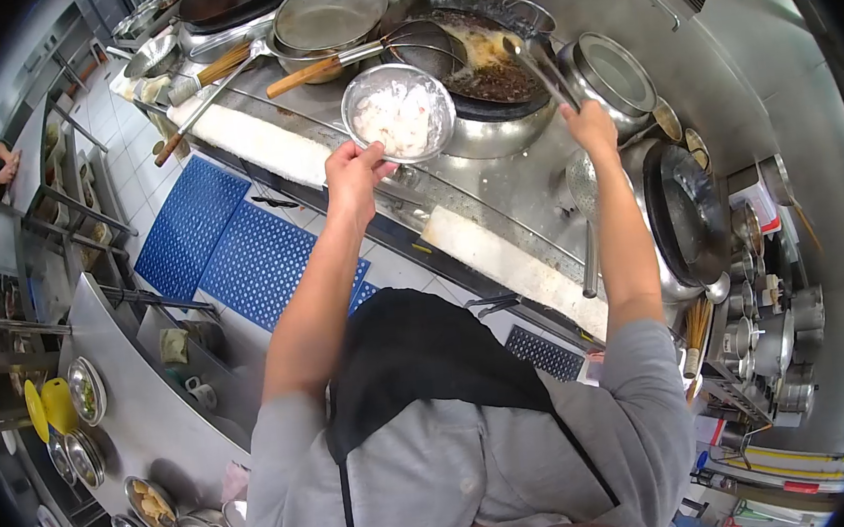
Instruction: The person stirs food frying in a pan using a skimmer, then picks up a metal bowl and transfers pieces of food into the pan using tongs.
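Observation:
My left hand [359, 179] grips the near rim of a metal bowl [447, 124], tilted a little toward me. White, floury-looking pieces [395, 120] lie in it. Metal tongs [548, 70] are in the closed fingers of my right hand [591, 128]. Their tips reach over a wok [491, 110], where dark oil bubbles with pale foam. Whether the tips pinch anything is too small to tell. A wire strainer [421, 56] with a wooden handle rests at the wok's left side, just beyond the bowl.
Right of the hot wok stands a pot with a round sieve [618, 71]; a second dark wok [687, 215] sits farther right. A ladle [589, 239] lies on the stove between. Blue mats [229, 240] cover floor at left. Behind, a steel counter [142, 388] carries several bowls.

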The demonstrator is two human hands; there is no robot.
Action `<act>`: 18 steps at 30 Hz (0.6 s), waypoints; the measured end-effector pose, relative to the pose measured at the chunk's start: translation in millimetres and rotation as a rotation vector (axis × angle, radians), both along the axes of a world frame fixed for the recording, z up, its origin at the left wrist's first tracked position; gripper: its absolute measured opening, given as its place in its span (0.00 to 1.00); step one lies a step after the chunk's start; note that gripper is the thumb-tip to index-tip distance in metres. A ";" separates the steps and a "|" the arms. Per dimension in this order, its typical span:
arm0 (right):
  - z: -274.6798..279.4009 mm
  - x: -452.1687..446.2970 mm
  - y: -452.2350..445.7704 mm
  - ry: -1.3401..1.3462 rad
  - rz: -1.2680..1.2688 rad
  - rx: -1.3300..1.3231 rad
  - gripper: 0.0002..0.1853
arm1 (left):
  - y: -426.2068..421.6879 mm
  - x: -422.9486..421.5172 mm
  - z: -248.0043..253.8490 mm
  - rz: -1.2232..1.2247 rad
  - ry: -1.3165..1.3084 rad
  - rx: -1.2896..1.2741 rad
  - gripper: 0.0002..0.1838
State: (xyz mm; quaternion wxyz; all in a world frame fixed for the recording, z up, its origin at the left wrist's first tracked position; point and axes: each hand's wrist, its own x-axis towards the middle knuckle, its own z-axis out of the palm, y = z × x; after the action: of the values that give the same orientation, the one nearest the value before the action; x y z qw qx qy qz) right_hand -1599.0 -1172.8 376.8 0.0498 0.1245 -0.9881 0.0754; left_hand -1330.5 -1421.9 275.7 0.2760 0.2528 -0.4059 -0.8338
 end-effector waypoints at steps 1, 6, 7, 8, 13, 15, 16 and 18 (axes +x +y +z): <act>9.1 3.5 2.0 0.026 0.010 0.011 0.27 | 0.2 -0.1 3.0 0.014 0.008 0.004 0.08; 63.8 55.3 8.1 0.169 0.256 -0.002 0.24 | -7.2 -2.0 -1.7 0.044 0.002 -0.018 0.12; 85.1 79.4 3.9 0.124 0.313 0.017 0.22 | -9.2 -3.4 -3.9 0.057 0.009 -0.038 0.13; 98.2 96.8 2.2 0.111 0.387 0.016 0.22 | -11.1 -5.9 -6.2 0.065 0.015 -0.060 0.13; 123.6 147.0 -10.6 0.139 0.641 0.098 0.21 | -5.9 -10.1 0.6 0.127 0.095 -0.178 0.13; 127.2 157.9 -16.5 0.227 0.728 0.132 0.19 | -7.0 -13.5 -8.4 0.133 0.082 -0.331 0.13; 129.2 161.9 -20.9 0.253 0.737 0.168 0.19 | -7.6 -15.4 -12.9 0.137 0.076 -0.407 0.14; 133.4 166.9 -27.9 0.303 0.757 0.241 0.17 | -4.2 -14.3 -11.0 0.153 0.078 -0.502 0.14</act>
State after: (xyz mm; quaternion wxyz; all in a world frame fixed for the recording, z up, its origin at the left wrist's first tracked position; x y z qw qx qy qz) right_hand -1432.1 -1200.7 510.2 0.1481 0.4934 -0.8559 -0.0466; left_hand -1344.8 -1426.1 264.7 0.4076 0.1742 -0.5688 -0.6929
